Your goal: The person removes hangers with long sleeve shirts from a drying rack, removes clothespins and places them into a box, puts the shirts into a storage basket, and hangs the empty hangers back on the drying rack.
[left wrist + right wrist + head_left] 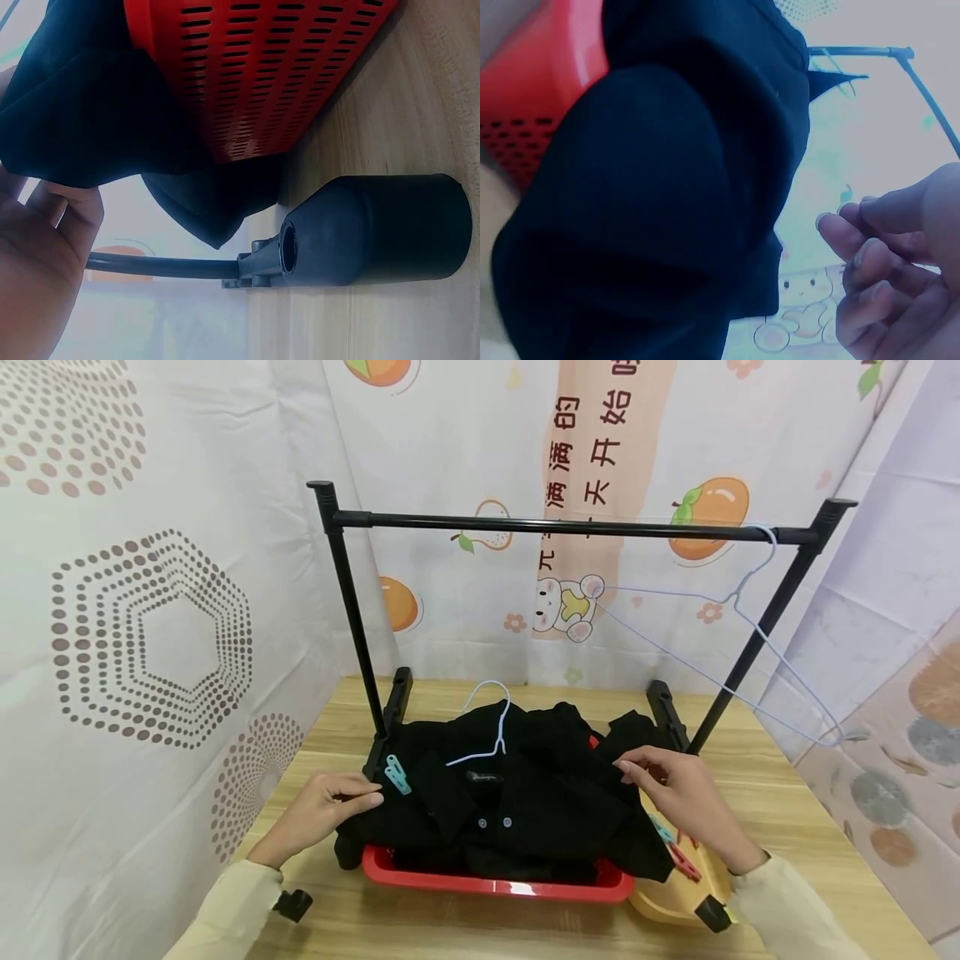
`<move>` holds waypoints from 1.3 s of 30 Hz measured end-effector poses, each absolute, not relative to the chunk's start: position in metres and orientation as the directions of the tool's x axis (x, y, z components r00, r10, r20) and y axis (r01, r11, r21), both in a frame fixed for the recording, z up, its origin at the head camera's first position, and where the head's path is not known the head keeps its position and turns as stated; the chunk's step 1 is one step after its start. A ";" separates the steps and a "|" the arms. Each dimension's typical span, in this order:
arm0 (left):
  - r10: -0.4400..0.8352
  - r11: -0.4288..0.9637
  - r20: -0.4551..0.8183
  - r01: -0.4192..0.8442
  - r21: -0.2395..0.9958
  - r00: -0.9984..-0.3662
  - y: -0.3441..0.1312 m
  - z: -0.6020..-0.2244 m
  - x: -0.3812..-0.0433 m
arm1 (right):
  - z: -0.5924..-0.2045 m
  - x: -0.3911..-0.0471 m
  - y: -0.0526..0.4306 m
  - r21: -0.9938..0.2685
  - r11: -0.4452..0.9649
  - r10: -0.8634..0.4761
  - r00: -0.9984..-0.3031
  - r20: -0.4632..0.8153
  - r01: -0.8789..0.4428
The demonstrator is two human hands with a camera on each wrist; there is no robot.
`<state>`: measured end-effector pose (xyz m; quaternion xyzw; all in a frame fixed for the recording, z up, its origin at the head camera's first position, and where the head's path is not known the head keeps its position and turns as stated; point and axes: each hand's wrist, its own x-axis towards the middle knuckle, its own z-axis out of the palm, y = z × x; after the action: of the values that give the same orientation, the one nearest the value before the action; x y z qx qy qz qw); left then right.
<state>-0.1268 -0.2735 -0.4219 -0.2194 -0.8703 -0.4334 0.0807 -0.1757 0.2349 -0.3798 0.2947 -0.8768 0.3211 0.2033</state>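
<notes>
My left hand (318, 810) pinches edge of black shirt (558, 814) beside teal clothespin (397, 774); my right hand (682, 789), fingers loosely bent and gripping nothing, just beside opposite edge. Shirt lies draped over red basket (498, 886) on counter (787, 802) (pale blue wire hanger (500, 735) shows at neck opening), between posts of black clothes rack (525, 525). Second hanger (735, 597) hangs from rack's right end.

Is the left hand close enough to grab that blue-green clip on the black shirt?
Probably yes: the left hand is close beside the blue-green clip, and nothing covers it. But that hand seems to be pinching the black shirt, so it might have to let go first.
</notes>
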 end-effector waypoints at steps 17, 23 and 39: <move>0.323 0.528 0.333 0.461 0.713 -0.886 -0.276 -0.422 -0.128 | -0.372 -0.177 0.172 -0.524 0.487 -0.499 -0.715 0.490 -0.699; 0.322 0.526 0.328 0.456 0.718 -0.888 -0.274 -0.423 -0.129 | -0.370 -0.176 0.149 -0.535 0.425 -0.554 -0.677 0.484 -0.730; 0.305 0.530 0.323 0.442 0.724 -0.896 -0.272 -0.421 -0.130 | -0.360 -0.177 0.096 -0.523 0.317 -0.667 -0.578 0.470 -0.791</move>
<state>-0.1304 -0.2718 -0.4207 -0.2144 -0.8710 -0.4350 0.0782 -0.1766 0.0959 -0.3596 0.4516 -0.8072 0.3706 0.0837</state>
